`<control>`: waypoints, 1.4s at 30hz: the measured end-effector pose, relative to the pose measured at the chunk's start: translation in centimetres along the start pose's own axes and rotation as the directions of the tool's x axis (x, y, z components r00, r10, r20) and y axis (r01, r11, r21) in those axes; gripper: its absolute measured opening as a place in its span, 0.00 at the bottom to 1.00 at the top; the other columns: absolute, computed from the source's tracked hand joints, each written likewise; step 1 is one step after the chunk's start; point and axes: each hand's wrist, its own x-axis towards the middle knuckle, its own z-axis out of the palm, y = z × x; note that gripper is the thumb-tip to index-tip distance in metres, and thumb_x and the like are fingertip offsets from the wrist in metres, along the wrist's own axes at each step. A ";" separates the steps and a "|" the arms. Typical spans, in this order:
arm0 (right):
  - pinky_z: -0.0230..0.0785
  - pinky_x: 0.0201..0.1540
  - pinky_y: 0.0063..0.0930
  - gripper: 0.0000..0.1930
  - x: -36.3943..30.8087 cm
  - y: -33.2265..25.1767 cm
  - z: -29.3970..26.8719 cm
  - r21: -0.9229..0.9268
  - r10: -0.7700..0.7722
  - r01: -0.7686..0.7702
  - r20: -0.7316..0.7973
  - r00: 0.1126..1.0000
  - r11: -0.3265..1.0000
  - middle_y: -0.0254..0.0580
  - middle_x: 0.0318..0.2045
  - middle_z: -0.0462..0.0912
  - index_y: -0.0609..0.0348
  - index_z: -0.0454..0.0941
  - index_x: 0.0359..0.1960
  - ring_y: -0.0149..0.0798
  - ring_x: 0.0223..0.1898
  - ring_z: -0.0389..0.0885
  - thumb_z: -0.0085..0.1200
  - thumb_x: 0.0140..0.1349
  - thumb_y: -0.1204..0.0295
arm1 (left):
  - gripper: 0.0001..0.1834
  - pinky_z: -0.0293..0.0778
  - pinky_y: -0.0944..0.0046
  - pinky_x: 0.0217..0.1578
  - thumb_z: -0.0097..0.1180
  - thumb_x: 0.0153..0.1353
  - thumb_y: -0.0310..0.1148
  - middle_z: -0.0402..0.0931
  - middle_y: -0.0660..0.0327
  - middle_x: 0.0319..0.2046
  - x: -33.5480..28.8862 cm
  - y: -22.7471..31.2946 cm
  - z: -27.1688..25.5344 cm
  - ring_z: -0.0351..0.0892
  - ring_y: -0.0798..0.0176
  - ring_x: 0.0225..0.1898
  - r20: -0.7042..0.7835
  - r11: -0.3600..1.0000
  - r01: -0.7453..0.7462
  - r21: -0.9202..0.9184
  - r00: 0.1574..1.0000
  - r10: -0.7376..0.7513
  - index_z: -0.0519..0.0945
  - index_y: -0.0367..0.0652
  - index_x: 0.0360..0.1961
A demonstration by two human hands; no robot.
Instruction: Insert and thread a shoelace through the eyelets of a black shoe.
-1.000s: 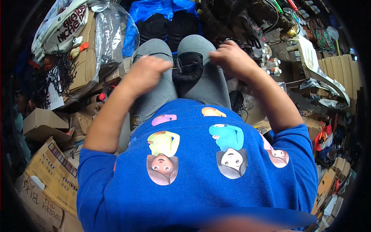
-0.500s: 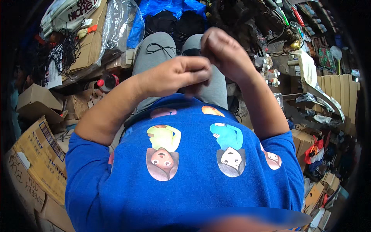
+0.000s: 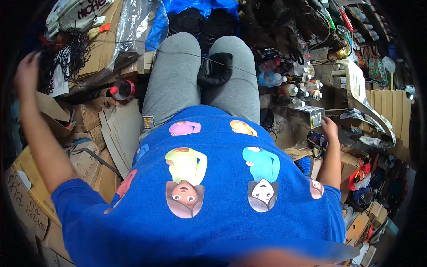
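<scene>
Between my knees rests a black curved, glossy piece (image 3: pixel 215 81), perhaps part of a shoe; its exact kind is unclear. A thin black cord (image 3: pixel 181 53) runs from it in a taut line over each grey-trousered thigh, toward both sides. My left hand (image 3: pixel 29 71) is stretched out to the far left, blurred, its fingers closed, seemingly on the cord. Out to the right, my right hand (image 3: pixel 329 127) is closed beside a small box (image 3: pixel 316 118), apparently on the cord's other side. The cord cannot be followed right up to either hand.
Several plastic bottles (image 3: pixel 291 90) stand right of my legs, by a pale plastic chair (image 3: pixel 356 84). A red-capped bottle (image 3: pixel 122 91) stands at left among cardboard pieces (image 3: pixel 119 131). A tangle of black cords (image 3: pixel 75 55) lies far left. Cardboard boxes (image 3: pixel 38 178) crowd the lower left.
My hands were close together above my knees and have swung wide apart, left and right. The black piece on my lap is uncovered, and the slack, looped cord is drawn straight.
</scene>
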 end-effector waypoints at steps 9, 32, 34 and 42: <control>0.70 0.41 0.25 0.10 -2.5 -29.5 -4.5 0.745 -0.733 0.607 -0.245 0.634 0.277 0.38 0.33 0.81 0.63 0.81 0.37 0.30 0.36 0.78 0.59 0.50 0.77 | 0.16 0.69 0.66 0.47 0.58 0.52 0.28 0.76 0.59 0.43 -16.2 33.8 1.1 0.73 0.62 0.48 -0.228 0.003 -0.408 -0.913 0.517 0.825 0.79 0.45 0.45; 0.70 0.36 0.24 0.12 -5.5 -32.2 -4.5 0.617 -0.764 0.719 -0.282 0.580 0.318 0.36 0.27 0.77 0.51 0.83 0.33 0.33 0.30 0.78 0.58 0.46 0.82 | 0.18 0.64 0.69 0.44 0.56 0.55 0.31 0.69 0.64 0.29 -14.5 36.6 1.9 0.69 0.67 0.38 0.071 0.064 0.135 -0.989 0.050 0.996 0.79 0.45 0.49; 0.71 0.35 0.32 0.11 -5.5 -32.3 -5.7 0.264 -0.867 0.917 -0.325 0.377 0.300 0.41 0.30 0.78 0.51 0.83 0.32 0.44 0.30 0.79 0.56 0.46 0.80 | 0.18 0.65 0.69 0.43 0.57 0.55 0.30 0.68 0.63 0.29 -14.4 36.8 1.7 0.69 0.67 0.38 0.100 0.097 0.072 -0.993 0.036 0.994 0.79 0.45 0.48; 0.70 0.36 0.35 0.10 -4.4 -34.8 -7.0 0.113 -0.955 0.957 -0.106 0.278 0.266 0.49 0.29 0.78 0.52 0.82 0.35 0.51 0.33 0.79 0.52 0.52 0.75 | 0.16 0.70 0.66 0.40 0.61 0.46 0.21 0.73 0.61 0.31 -14.3 38.4 2.6 0.74 0.64 0.37 0.086 0.074 0.092 -0.993 0.130 0.988 0.80 0.41 0.39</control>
